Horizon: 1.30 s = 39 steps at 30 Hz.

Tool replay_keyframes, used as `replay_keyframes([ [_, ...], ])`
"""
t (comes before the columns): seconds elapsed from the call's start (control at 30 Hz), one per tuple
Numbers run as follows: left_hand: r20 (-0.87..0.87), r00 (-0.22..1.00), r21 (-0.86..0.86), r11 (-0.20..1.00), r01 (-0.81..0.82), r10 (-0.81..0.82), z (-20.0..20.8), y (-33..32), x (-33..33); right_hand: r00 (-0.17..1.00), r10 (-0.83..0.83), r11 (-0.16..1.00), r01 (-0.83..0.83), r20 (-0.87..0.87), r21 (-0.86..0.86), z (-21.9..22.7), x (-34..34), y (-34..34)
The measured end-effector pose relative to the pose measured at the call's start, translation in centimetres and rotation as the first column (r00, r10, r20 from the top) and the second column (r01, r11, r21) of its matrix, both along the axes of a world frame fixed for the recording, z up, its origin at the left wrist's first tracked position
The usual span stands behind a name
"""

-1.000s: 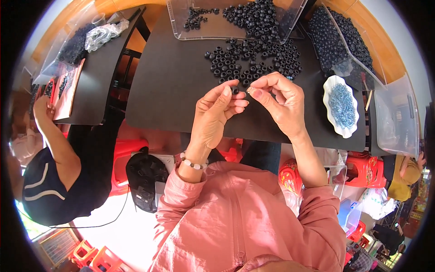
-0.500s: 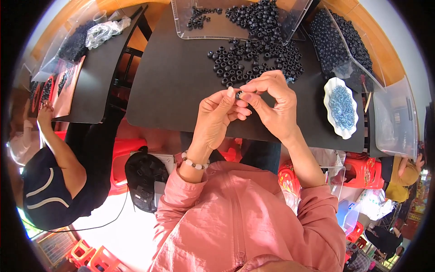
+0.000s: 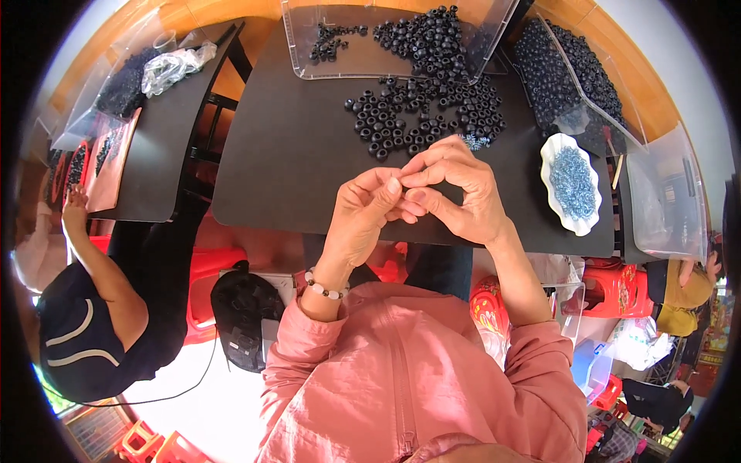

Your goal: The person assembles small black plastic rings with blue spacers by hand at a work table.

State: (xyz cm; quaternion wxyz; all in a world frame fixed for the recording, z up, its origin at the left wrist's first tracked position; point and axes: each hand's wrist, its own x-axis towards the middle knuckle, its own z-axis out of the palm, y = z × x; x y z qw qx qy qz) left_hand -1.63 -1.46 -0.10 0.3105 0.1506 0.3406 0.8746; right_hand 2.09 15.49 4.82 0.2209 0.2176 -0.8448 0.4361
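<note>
- One dark table [image 3: 270, 147] spans the space in front of us; both hands work above it, toward its near edge. Keeping them over the tabletop is wise, since anything that slips then lands where we can find it.
- At the far side we have a clear box [image 3: 363, 76] lying with black beads inside.
- Our left hand [image 3: 359, 210] has thumb and forefinger drawn together at the tips, the other fingers curled beneath. We cannot tell what, if anything, it grips, because the fingertips hide it. This hand best serves as a steady rest.
- Our right hand [image 3: 465, 202] meets it from the right, thumb and fingers bent inward, tips touching or nearly touching the left ones. We cannot see what it holds either; a light pinch and small finger movements should suit such fine work.
- To the right we see a white scalloped dish [image 3: 549, 163], well apart from both hands, filled with blue beads [image 3: 573, 184].
- Beyond our hands spread the loose black beads [image 3: 378, 119]; we do well to keep our knuckles clear of them.
- Just past the right fingers sits a little pale-blue cluster [image 3: 475, 142], easily knocked.
</note>
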Motion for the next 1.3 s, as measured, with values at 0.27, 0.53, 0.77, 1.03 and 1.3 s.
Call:
replay_keyframes([
  [0.27, -0.064, 0.998, -0.083, 0.997, 0.003, -0.009, 0.0, 0.4, 0.2, 0.983, 0.072, 0.990, -0.051, 0.169, -0.129, 0.0, 0.4, 0.8],
  [0.53, -0.089, 0.992, -0.145, 0.985, -0.097, 0.085, 0.3, 0.5, 0.2, 0.942, -0.057, 0.992, 0.090, 0.331, -0.084, 1.7, -1.2, 3.0],
  [0.77, -0.249, 0.953, -0.273, 0.932, -0.238, 0.170, 0.4, 1.3, 0.6, 0.827, -0.488, 0.836, 0.352, 0.278, 0.420, 0.8, -7.8, 7.0],
  [1.03, -0.279, 0.945, -0.295, 0.921, -0.256, 0.174, 0.4, 1.3, 1.0, 0.761, -0.571, 0.719, 0.283, 0.308, 0.635, 0.2, -10.4, 5.5],
  [1.3, -0.261, 0.949, -0.295, 0.921, -0.254, 0.178, 0.8, 1.4, 1.0, 0.818, -0.488, 0.814, 0.301, 0.304, 0.497, 0.0, -9.9, 6.2],
])
